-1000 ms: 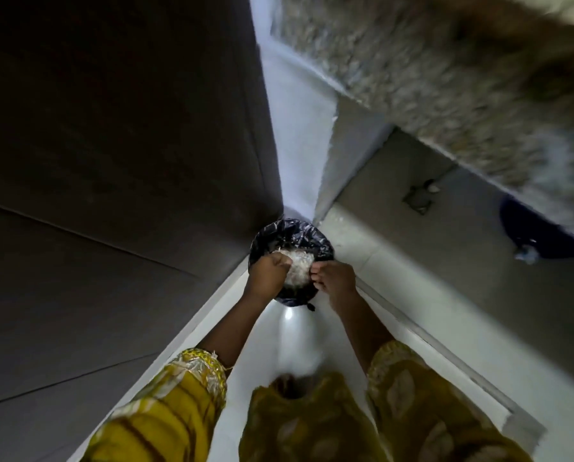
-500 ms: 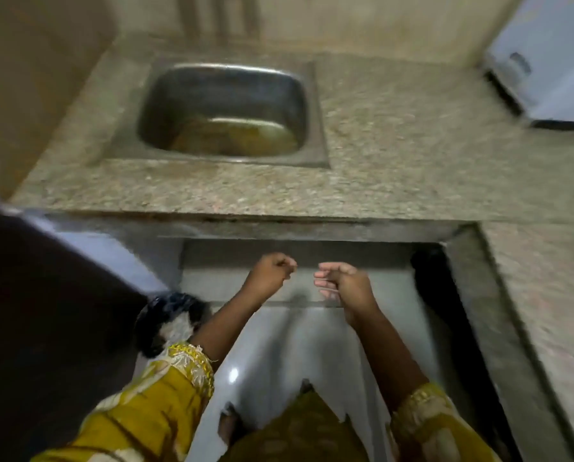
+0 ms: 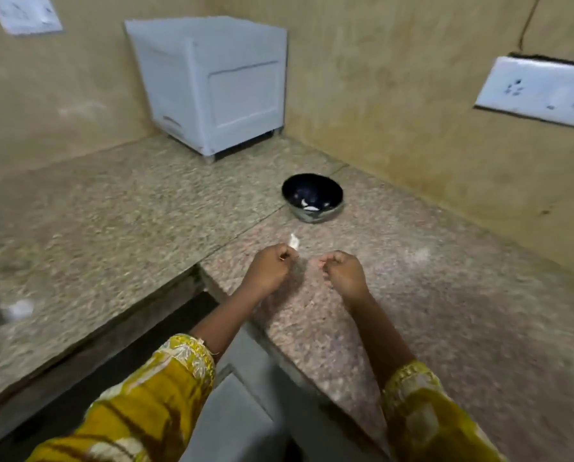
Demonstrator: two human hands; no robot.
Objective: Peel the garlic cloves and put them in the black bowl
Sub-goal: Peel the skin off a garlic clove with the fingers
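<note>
We are pinching a small white garlic piece [image 3: 294, 242] in our left hand [image 3: 271, 270] above the worktop [image 3: 429, 278] — our right hand [image 3: 344, 273] is curling clenched just beside it, nothing showing inside. The black bowl [image 3: 307, 186] is sitting beyond both hands — white bits are lying in it.

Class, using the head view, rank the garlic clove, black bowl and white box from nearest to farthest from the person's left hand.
1. garlic clove: right at the left hand fingertips.
2. black bowl: ahead and slightly right, on the counter.
3. white box: far back, in the corner.
</note>
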